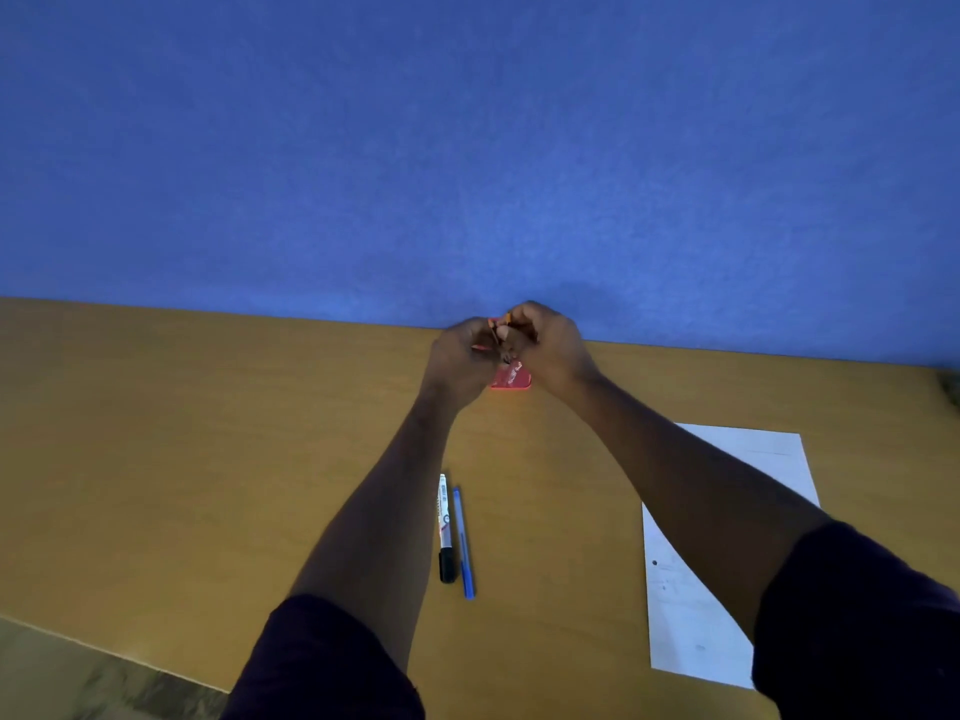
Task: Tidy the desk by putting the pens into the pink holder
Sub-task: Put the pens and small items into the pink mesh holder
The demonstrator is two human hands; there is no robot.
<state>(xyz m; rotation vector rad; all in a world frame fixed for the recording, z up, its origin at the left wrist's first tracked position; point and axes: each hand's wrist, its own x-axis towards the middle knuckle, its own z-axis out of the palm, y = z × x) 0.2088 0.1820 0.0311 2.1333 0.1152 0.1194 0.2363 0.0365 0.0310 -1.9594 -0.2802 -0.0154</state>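
The pink holder [511, 379] stands at the back of the wooden desk [182, 433], close to the blue wall, and both my hands cover most of it. My left hand [462, 358] curls round its left side. My right hand [548, 345] is curled above its top and pinches a thin pen [507, 319], of which only an orange end shows between the fingers. Nearer to me, between my forearms, a white marker with a black cap [445, 527] and a blue pen [464, 543] lie side by side on the desk.
A white sheet of paper [727, 553] lies on the right, partly under my right forearm. The blue wall [467, 148] rises straight behind the desk. The desk's front left edge [104, 649] runs diagonally, with floor below it.
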